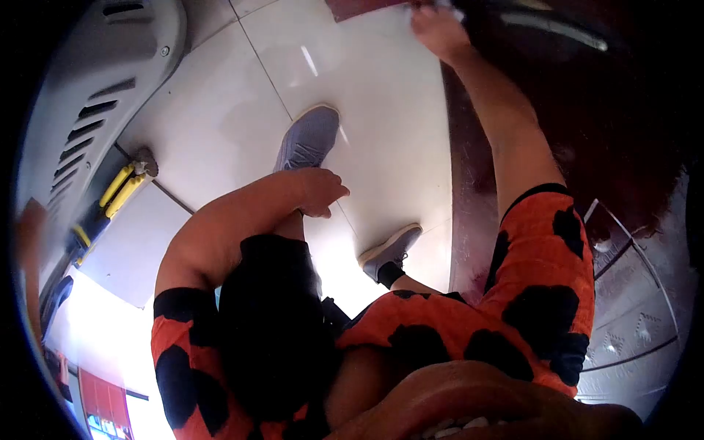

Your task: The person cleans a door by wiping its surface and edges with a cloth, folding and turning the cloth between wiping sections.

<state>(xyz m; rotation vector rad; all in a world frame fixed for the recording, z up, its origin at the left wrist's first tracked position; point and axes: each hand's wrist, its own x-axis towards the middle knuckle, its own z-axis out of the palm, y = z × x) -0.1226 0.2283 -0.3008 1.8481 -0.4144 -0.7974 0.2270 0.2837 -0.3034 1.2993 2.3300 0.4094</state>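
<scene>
My left hand (321, 193) rests over my bent knee with its fingers loosely apart and nothing in them. Below it on the floor is a grey-blue shoe (309, 138). My right arm reaches far forward along a dark red, glossy surface. At its end my right hand (440, 31) is closed on a white cloth (453, 12), pressed close to that dark surface (587, 125). Only a small part of the cloth shows at the top edge, and the fingertips are partly cut off.
Pale floor tiles (389, 110) lie under my feet, with a second shoe (392, 248) to the right. A grey plastic body with vent slots (81, 132) stands at the left, near a yellow and black item (121, 189). Clear plastic sheeting (631, 315) is at the right.
</scene>
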